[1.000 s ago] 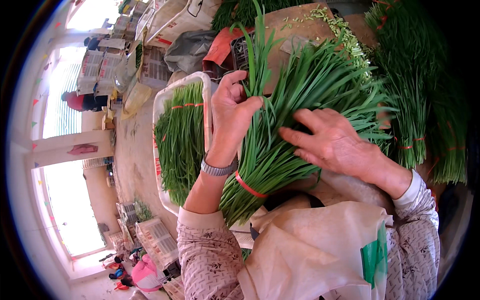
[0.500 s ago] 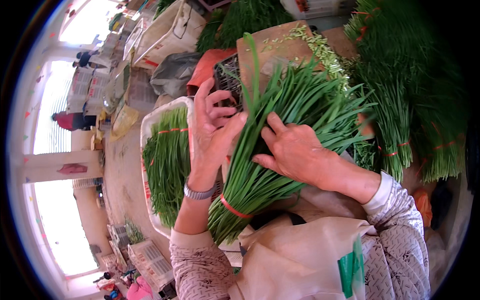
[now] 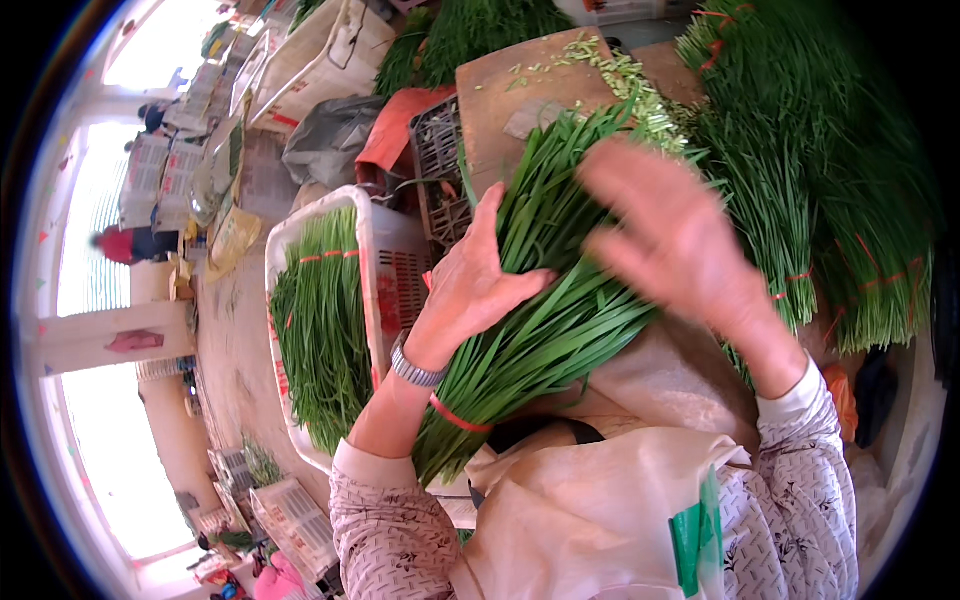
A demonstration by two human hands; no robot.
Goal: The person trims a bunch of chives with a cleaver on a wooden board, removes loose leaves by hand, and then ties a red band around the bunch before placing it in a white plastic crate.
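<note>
A thick bunch of garlic chives [image 3: 545, 345] lies slanted across my lap, its stem end toward me and its leaf tips pointing away to the upper right. A red band [image 3: 460, 415] circles it near the stems. My left hand [image 3: 470, 290], with a metal watch on the wrist, clasps the bunch's left side. Its thumb lies across the leaves, and some of its fingers are hidden. Blurred by motion, my right hand [image 3: 685, 235] is over the right side of the leaves with fingers apart and nothing held.
To the left, a white basket [image 3: 368, 225] holds banded chives [image 3: 325, 330]. A dark crate [image 3: 435, 165] stands by a wooden board [image 3: 525, 85] strewn with cut pieces [image 3: 632, 85]. More banded chives [image 3: 765, 190] are piled at right. A person in red [image 3: 120, 245] is far left.
My right hand has lifted off the leaves and moved up and right. My left hand has come from beside the bunch onto it. The long loose leaves have dropped from upright.
</note>
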